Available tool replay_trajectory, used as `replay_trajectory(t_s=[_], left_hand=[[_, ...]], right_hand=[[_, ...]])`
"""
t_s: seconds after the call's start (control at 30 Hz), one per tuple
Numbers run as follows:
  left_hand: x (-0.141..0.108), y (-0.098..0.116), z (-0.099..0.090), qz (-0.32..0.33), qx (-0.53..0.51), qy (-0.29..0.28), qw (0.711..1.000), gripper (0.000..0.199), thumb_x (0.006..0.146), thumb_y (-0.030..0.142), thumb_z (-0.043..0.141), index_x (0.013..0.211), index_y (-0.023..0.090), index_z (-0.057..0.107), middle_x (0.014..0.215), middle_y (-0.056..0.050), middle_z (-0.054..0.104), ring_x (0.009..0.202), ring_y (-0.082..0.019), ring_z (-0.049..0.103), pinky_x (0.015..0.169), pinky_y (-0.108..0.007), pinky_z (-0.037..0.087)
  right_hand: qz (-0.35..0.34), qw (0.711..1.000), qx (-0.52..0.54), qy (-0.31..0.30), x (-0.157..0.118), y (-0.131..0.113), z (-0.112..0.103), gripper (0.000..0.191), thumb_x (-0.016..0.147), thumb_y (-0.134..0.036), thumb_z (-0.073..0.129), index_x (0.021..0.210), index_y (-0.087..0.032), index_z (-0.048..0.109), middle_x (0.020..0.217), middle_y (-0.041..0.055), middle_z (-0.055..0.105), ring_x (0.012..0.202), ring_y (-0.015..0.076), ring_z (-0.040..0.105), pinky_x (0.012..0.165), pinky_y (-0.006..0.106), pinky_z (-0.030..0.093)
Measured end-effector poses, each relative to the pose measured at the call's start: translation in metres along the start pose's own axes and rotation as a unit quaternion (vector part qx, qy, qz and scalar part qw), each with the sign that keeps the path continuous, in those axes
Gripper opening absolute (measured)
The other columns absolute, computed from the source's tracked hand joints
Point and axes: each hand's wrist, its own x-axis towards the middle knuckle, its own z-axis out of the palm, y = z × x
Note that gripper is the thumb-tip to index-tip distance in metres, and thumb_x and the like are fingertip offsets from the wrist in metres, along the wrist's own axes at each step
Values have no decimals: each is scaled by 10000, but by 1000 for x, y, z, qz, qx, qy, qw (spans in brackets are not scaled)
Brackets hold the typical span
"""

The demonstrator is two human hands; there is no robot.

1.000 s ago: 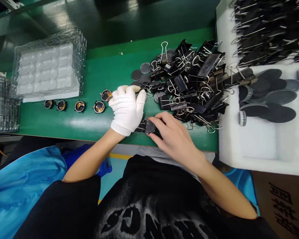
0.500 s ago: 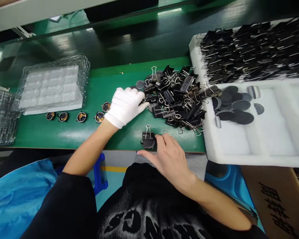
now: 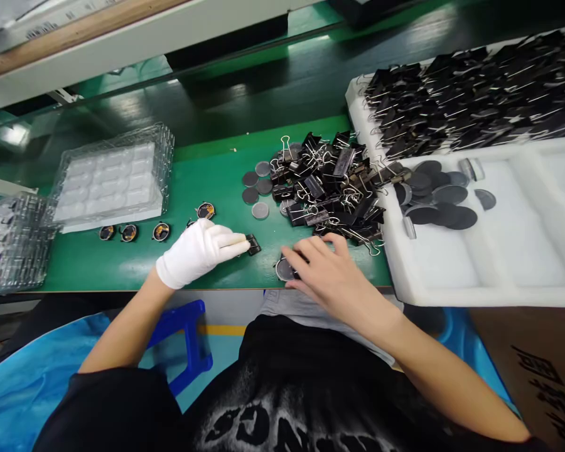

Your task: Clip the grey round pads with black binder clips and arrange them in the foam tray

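My left hand (image 3: 195, 250), in a white glove, pinches a small black binder clip (image 3: 253, 245) just above the green table. Its fingertips hide the rest of that clip. Bare, my right hand (image 3: 327, 267) curls round a dark round piece with a pale rim (image 3: 284, 270) at the table's front edge. The fingers cover its right side, so I cannot tell whether a clip is still on it. Beyond my hands lies a heap of black binder clips (image 3: 315, 188) with wire handles. Several grey discs (image 3: 260, 210) lie beside the heap.
Several round pieces with orange and black insides (image 3: 161, 231) form a row on the left. Behind them are stacked clear plastic trays (image 3: 108, 182). A white foam tray (image 3: 494, 276) on the right holds loose dark discs (image 3: 447, 204) and many clips.
My left hand has come back from the heap, toward the front left, and now pinches a binder clip. My right hand has closed over the round piece, which showed a clip standing on it before.
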Motion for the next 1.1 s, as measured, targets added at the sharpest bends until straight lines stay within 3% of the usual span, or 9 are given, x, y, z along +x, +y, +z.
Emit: replay_trajectory(t_s=[0.07,0.17,0.3,0.43,0.6,0.8,1.0,1.1], left_hand=[[-2,4,-4,28,-3,-33,999,398,987,237,401,1188,354,723,1209,-47,759,1009,-217,719,806,-384,514],[9,17,-13,-77,-56,50,994,403,998,284,391,1279,323,677,1301,-58,710,1157,-226,669,970,-401,514],[46,36,-8,-264,-116,192,938,435,1035,380,317,1310,268,634,1295,-77,687,1209,-224,625,1073,-413,481],[80,36,12,-361,-58,236,901,485,1021,534,350,1300,264,640,1362,-135,623,1297,-316,531,1095,-516,425],[87,32,36,-382,-18,182,906,612,985,668,326,1348,265,609,1359,-160,594,1229,-367,528,983,-565,446],[84,23,49,-437,-4,165,884,651,997,655,296,1373,215,594,1365,-204,568,1212,-402,527,961,-632,431],[80,17,62,-434,5,226,872,564,1005,626,337,1391,287,568,1337,-156,603,1255,-354,546,1011,-564,457],[77,16,64,-428,17,228,874,540,1020,594,320,1382,281,572,1317,-150,615,1241,-338,565,1009,-547,473]], right_hand=[[48,999,-19,12,-4,0,4,560,957,-405,669,1380,-61,539,1100,160,654,970,297,561,865,448,377],[66,997,-16,31,-7,2,8,720,943,-467,674,1467,-32,442,1136,176,636,969,304,537,817,421,354],[62,998,20,25,-7,3,13,542,975,-388,623,1409,-84,506,1123,140,623,981,289,525,804,395,341],[57,996,69,14,-6,2,13,382,977,-341,614,1299,-138,578,1089,110,607,951,267,512,778,371,342],[82,992,95,28,1,-1,17,286,976,-386,612,1151,-160,618,1054,110,610,945,276,500,773,375,359],[144,979,127,68,20,-14,29,314,983,-381,581,1182,-139,608,1121,153,615,997,308,508,771,404,382],[153,971,164,85,34,-19,37,337,972,-355,576,1226,-136,598,1132,158,616,1013,313,503,771,412,378],[155,968,164,107,38,-19,40,341,977,-371,562,1241,-158,594,1153,161,622,989,311,499,778,422,371]])
